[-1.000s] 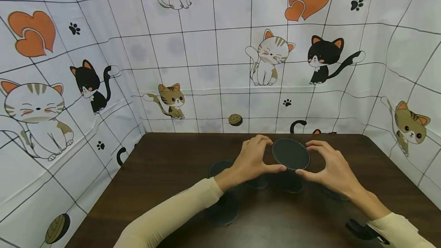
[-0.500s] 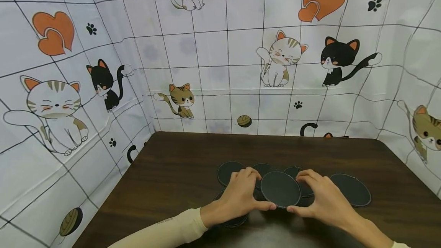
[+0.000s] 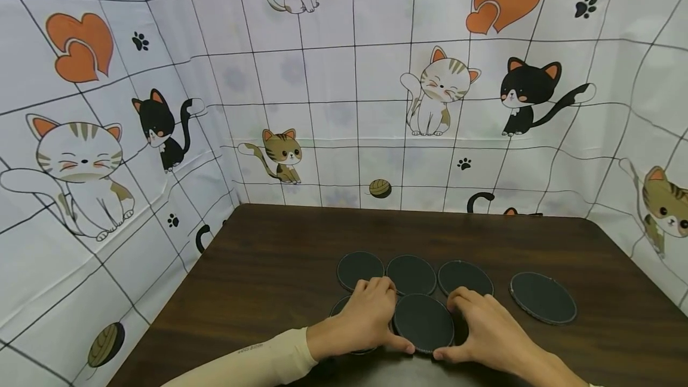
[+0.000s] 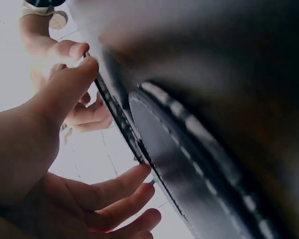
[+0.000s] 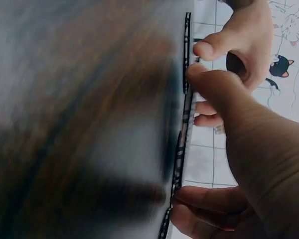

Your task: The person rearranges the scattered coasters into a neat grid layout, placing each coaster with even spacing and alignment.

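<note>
Low in the frame's centre, my left hand (image 3: 365, 318) and right hand (image 3: 484, 330) pinch a round black coaster (image 3: 423, 322) by its edges on the dark wooden table (image 3: 269, 267).

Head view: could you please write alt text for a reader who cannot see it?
Two bare hands, left hand and right hand, pinch one round dark coaster by its edges, low over a dark wooden table. Four more coasters lie in a row behind it, and white cloth with cartoon cats surrounds the table.
</note>
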`<action>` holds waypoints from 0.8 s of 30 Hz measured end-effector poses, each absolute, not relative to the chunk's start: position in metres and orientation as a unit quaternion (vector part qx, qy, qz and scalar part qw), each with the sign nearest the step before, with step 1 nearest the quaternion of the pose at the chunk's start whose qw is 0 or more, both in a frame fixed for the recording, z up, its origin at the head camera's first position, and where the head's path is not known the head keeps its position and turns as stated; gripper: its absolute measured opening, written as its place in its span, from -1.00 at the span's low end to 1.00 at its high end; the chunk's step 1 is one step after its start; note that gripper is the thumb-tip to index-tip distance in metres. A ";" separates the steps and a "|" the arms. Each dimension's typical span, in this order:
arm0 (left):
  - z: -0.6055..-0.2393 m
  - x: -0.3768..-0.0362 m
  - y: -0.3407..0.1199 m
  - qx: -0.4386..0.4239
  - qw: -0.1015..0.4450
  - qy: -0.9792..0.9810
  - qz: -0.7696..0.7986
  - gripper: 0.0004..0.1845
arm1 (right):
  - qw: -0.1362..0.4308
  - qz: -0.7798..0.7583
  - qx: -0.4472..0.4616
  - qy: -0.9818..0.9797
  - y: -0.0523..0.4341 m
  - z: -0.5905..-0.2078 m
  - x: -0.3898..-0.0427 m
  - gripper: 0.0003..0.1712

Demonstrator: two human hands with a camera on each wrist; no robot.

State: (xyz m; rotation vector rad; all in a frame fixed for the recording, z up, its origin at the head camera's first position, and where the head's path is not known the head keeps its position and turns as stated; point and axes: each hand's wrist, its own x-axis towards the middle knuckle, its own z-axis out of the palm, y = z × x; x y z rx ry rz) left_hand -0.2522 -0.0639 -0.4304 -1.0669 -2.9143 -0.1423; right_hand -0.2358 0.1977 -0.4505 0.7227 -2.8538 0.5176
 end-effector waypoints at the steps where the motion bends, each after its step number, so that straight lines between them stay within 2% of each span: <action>1: -0.430 -0.251 -0.063 -0.348 0.016 -0.937 -0.033 -0.14 | 0.071 0.167 0.241 -0.953 0.197 -0.450 -0.235 0.01; 10: -0.425 -0.248 -0.063 -0.365 0.030 -0.930 0.028 -0.15 | 0.072 0.145 0.255 -0.953 0.194 -0.449 -0.233 0.01; 20: -0.424 -0.248 -0.064 -0.372 -0.017 -0.928 -0.002 -0.26 | 0.043 0.140 0.259 -0.955 0.194 -0.448 -0.232 0.00; 24: -0.423 -0.250 -0.065 -0.369 -0.017 -0.929 -0.004 -0.32 | 0.046 0.133 0.264 -0.954 0.194 -0.446 -0.233 0.01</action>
